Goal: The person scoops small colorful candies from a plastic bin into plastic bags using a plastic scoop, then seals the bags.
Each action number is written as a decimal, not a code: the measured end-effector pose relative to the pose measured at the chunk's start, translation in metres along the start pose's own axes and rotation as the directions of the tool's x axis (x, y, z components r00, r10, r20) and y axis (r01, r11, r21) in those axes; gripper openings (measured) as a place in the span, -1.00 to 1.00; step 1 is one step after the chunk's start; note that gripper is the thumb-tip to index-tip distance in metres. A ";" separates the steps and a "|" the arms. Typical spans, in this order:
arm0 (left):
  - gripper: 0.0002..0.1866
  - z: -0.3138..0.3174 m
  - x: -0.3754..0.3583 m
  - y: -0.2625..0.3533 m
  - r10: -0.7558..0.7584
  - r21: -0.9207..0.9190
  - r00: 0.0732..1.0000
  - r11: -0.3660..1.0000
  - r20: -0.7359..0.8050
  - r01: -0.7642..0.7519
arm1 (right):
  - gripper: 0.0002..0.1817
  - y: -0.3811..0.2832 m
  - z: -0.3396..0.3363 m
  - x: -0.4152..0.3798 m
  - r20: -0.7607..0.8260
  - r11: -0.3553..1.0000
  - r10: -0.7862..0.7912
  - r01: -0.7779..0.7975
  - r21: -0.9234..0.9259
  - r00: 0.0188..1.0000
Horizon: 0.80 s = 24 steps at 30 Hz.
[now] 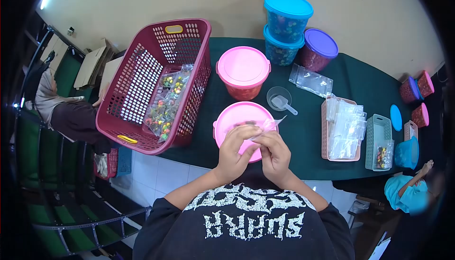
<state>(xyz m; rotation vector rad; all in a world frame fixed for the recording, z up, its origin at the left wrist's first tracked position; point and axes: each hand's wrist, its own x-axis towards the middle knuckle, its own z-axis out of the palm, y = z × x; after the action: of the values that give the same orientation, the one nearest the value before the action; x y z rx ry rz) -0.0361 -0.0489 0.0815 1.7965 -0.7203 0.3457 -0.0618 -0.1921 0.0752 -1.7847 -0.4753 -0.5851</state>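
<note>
My left hand [238,147] and my right hand [273,154] are close together over a pink-lidded tub [226,120] at the table's front edge. Both sets of fingers pinch a small clear plastic bag [269,125], whose corner sticks out to the upper right. Something dark and reddish shows near the bag behind my left fingers, too small to name. Behind this tub stands a second pink-lidded tub [243,68]. To its right, a clear round bowl [278,98] has a small scoop [284,104] in it.
A maroon basket [201,77] holding filled bags [168,101] stands at left. Blue-lidded tubs [288,5] and a purple-lidded tub [321,44] are at the back. Rightward are a pink tray [324,139] of clear bags and a grey-green basket [374,132]. People sit at left [71,122] and right [403,191].
</note>
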 end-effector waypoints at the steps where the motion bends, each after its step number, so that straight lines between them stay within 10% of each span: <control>1: -0.67 0.000 0.000 -0.001 -0.001 0.002 1.000 1.000 0.000 0.001 | -0.75 0.004 0.000 -0.001 0.000 1.000 0.000 0.000 0.002 1.000; 4: -0.80 -0.002 -0.001 -0.001 -0.015 -0.018 1.000 1.000 -0.026 0.014 | -0.72 0.002 -0.004 0.007 -0.219 0.953 -0.133 0.064 -0.297 0.967; 7: -0.83 -0.004 -0.003 -0.001 -0.167 -0.145 0.986 0.975 0.022 0.169 | -0.76 -0.012 -0.023 0.022 -0.078 0.842 -0.103 0.045 -0.538 0.992; 24: -0.92 -0.001 0.001 0.010 0.028 -0.002 0.998 1.000 -0.056 -0.029 | -0.84 -0.007 -0.062 0.015 0.182 0.897 0.065 0.023 -0.441 0.981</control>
<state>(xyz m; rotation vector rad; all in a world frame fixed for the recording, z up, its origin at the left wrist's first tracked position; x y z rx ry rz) -0.0414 -0.0504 0.0901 1.7683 -0.7073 0.4120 -0.0633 -0.2498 0.1037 -2.2945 -0.4795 -0.5353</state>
